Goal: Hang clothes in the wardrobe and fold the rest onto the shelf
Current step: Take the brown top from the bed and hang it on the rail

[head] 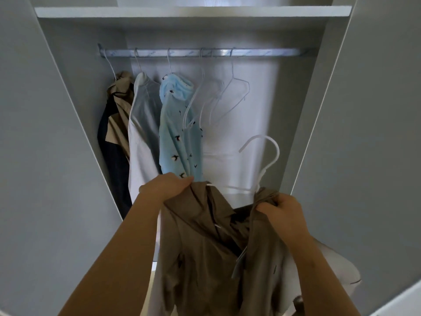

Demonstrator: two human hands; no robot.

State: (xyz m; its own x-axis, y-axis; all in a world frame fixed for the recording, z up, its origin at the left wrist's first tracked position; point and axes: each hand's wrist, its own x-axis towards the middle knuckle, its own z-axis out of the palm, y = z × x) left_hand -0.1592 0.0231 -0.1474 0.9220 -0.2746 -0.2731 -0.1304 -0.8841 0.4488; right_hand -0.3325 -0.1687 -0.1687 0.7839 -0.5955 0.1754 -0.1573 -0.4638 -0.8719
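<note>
Now a brown shirt [200,247] sits on a white hanger [277,149].
Left hand [168,187] and right hand [282,208] grip its shoulders with curled fingers, low under the wardrobe rail [262,52].

Pale glossy object [227,0] up top

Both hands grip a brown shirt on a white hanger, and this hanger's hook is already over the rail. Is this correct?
Not quite. In the head view, the left hand and right hand do grip the brown shirt on the white hanger, but its hook is free in the air below the rail, not over it.
</note>
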